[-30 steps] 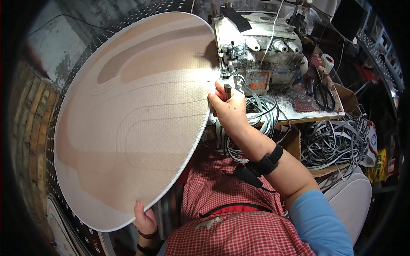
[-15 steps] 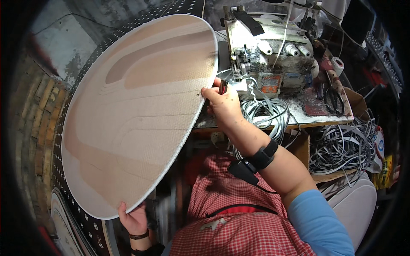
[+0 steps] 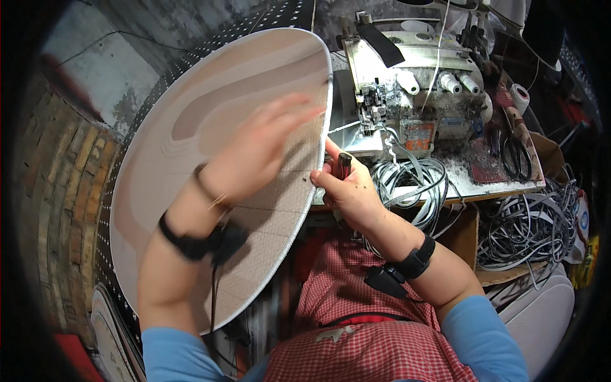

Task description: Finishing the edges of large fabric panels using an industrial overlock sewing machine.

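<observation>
A large oval mat in beige and pinkish tones, with white edging, is held up tilted and fills the left half of the head view. My right hand pinches its right edge between thumb and fingers. A short black stick-like tool is also tucked in that hand; its kind I cannot make out. Across the mat's face, my left hand is smeared by motion. Its fingers stretch toward the upper right edge, holding nothing visible; whether it touches the mat I cannot tell.
Right of the mat stands a sewing machine on a worktable. Coiled grey-white binding strip hangs at its front, with scissors farther right. A cardboard box holds more tangled strip. A brick wall is at left.
My left hand has let go of the mat's lower edge and swung up across its face. The right hand stays on the edge. The whole view has shifted slightly.
</observation>
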